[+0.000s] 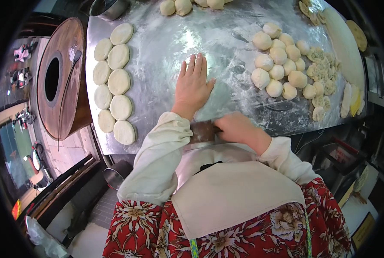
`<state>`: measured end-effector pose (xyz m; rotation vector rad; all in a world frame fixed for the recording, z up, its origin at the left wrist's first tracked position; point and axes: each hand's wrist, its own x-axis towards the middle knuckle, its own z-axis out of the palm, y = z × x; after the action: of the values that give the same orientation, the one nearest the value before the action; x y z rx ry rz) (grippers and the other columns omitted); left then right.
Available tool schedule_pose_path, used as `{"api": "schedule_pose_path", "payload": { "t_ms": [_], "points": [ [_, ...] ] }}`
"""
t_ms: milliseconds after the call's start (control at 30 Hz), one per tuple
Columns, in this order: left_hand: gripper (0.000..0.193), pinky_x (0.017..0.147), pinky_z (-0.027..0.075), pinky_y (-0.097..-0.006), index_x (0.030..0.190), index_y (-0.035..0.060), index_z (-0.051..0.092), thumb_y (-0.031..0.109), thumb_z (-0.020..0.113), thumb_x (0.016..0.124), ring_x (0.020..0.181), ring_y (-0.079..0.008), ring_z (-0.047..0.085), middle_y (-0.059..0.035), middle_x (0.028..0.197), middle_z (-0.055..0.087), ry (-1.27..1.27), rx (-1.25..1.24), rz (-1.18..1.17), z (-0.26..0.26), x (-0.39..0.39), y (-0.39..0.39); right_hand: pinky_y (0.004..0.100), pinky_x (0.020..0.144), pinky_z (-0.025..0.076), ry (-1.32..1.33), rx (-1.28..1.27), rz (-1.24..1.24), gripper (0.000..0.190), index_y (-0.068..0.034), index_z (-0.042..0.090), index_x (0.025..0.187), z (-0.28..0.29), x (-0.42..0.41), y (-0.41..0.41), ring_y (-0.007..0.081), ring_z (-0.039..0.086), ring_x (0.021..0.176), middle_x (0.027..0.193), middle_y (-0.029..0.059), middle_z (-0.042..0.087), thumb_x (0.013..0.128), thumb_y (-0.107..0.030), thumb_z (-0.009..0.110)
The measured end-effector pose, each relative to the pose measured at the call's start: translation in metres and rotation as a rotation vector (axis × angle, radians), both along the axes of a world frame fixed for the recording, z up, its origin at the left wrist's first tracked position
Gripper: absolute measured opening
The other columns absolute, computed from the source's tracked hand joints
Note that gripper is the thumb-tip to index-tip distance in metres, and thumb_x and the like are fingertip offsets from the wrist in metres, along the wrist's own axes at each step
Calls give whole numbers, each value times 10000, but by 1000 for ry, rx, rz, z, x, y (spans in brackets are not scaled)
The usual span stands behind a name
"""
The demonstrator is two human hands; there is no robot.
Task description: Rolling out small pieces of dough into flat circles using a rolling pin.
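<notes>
My left hand (pixel 192 82) lies palm down on the floured metal worktop (pixel 159 80), thumb spread, holding nothing. At the near edge my right hand (pixel 238 127), slightly blurred, grips the dark handle of a broad rectangular blade (pixel 202 131), either a cleaver or a dough scraper. Its brownish face partly hides behind my left sleeve. Flattened dough rounds (pixel 119 81) form two columns on the left of the worktop. To the right of my hands sits a cluster of round dough balls (pixel 278 55), with rough torn dough pieces (pixel 321 69) beside it.
A long dough slab (pixel 343 45) lies along the right side. More dough balls (pixel 183 7) and a metal pot (pixel 109 9) are at the far edge. A round wooden barrel-like oven (pixel 67 42) with a dark opening adjoins the left edge. Below stands a metal bucket (pixel 117 174).
</notes>
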<state>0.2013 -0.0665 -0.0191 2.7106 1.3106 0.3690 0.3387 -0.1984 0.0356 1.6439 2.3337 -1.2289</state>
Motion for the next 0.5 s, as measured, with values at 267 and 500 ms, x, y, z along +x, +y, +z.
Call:
{"api": "schedule_pose_path", "payload": {
  "t_ms": [267,500],
  "points": [
    [458,1116,369,-424,1330,28,583,330,457,1009,1318,-368,490,-201,1390,546,-641,-575,189,51,-106,41,465,646,521,-90,418,-131,128,-64,678,788,46,14,80,364,669,700,744,141,681,752,-178,633],
    [386,1062,402,-448,1274,63,619,287,434,1020,1288,-383,505,-173,1358,574,-56,55,206,22,-112,8,445,661,546,-185,328,-162,162,-61,696,800,-10,5,75,357,692,720,753,167,687,761,-209,642]
  ]
}}
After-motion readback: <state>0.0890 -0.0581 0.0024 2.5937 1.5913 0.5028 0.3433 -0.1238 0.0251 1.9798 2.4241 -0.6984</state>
